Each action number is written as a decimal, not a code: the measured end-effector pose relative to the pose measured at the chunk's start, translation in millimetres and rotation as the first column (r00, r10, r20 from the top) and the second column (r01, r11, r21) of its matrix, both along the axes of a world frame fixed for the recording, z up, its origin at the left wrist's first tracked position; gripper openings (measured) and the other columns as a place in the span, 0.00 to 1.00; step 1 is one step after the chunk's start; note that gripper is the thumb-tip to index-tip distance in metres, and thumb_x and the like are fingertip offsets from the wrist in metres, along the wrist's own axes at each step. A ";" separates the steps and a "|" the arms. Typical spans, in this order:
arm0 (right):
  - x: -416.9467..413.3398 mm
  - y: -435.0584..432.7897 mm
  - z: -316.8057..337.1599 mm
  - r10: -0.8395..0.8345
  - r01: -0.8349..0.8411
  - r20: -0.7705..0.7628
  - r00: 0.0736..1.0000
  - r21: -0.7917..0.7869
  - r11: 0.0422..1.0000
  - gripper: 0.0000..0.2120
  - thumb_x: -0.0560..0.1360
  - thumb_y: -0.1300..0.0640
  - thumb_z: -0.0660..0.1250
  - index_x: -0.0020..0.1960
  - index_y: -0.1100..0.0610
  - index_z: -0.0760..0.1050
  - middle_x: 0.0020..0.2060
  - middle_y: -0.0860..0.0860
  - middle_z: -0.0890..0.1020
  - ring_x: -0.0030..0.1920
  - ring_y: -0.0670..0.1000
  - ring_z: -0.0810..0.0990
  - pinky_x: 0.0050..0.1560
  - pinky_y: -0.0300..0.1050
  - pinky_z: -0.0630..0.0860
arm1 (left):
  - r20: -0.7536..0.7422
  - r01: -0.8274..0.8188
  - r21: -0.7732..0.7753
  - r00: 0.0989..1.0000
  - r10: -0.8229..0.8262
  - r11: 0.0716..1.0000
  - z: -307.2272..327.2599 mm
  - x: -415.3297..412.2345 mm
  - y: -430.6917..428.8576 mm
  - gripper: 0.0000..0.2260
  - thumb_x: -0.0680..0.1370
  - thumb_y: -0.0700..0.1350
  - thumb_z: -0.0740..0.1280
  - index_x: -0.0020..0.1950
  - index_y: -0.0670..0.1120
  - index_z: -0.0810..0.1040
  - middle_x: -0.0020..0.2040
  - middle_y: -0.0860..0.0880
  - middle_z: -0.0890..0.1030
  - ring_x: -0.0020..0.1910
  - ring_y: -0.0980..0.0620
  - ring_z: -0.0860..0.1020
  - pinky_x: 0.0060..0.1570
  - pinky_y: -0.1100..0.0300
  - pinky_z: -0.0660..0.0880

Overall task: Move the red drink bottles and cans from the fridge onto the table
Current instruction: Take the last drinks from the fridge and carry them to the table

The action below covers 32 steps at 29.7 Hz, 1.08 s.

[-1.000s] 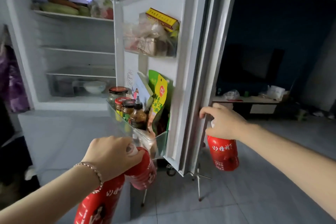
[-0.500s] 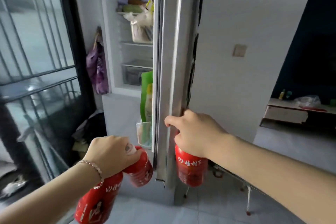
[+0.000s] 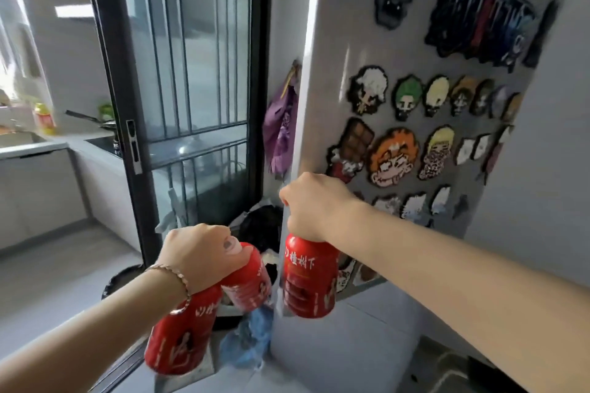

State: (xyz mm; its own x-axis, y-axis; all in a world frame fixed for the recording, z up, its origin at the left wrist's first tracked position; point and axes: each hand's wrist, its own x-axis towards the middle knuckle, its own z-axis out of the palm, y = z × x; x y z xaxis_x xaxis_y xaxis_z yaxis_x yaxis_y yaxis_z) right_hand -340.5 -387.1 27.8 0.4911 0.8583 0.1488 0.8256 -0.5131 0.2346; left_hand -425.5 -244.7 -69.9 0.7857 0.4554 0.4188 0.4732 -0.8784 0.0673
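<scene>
Left hand (image 3: 198,252) clutching 2 red bottles (image 3: 178,338), right hand (image 3: 314,207) clutching 3rd red bottle (image 3: 308,284), beside fridge door (image 3: 335,25)

- One head-worn wide-angle view looks forward and down along both forearms, close to the left hand (image 3: 198,252) and right hand (image 3: 316,207).
- It faces the fridge door (image 3: 348,25) at near range, with a glass door (image 3: 198,41) to its left.

Our left hand (image 3: 198,252) hides the necks of two bottles (image 3: 180,338); our right hand (image 3: 314,206) hides the top of the third bottle (image 3: 308,284). Magnets (image 3: 392,156) on the door (image 3: 329,41) are blurred, the upper ones cut by the edge.
</scene>
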 end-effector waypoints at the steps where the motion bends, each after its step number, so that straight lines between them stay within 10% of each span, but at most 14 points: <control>1: 8.4 18.1 0.3 -0.011 0.011 0.006 1.000 -0.005 1.000 0.13 0.74 0.62 0.60 0.57 0.59 0.75 0.55 0.58 0.78 0.54 0.61 0.78 0.44 0.46 0.70 | -0.006 -0.002 0.006 1.000 0.002 1.000 -0.9 6.9 15.4 0.23 0.72 0.66 0.57 0.37 0.47 0.76 0.34 0.52 0.79 0.37 0.53 0.77 0.38 0.61 0.69; 15: 188.0 251.2 -0.4 -0.398 0.397 0.001 0.918 -0.060 0.916 0.17 0.76 0.61 0.60 0.64 0.60 0.71 0.63 0.59 0.72 0.62 0.59 0.75 0.55 0.50 0.75 | -0.120 0.147 0.055 0.983 -0.140 0.988 17.4 171.0 240.7 0.20 0.75 0.65 0.52 0.41 0.51 0.73 0.30 0.54 0.71 0.36 0.54 0.75 0.40 0.63 0.72; 32: 377.5 325.4 2.3 -0.541 0.537 -0.026 0.841 -0.079 0.840 0.19 0.78 0.60 0.58 0.68 0.60 0.68 0.66 0.57 0.71 0.66 0.56 0.72 0.58 0.47 0.74 | -0.140 0.137 -0.047 0.980 -0.143 0.989 22.9 308.8 309.7 0.21 0.74 0.67 0.53 0.39 0.52 0.70 0.34 0.54 0.76 0.36 0.55 0.76 0.43 0.64 0.74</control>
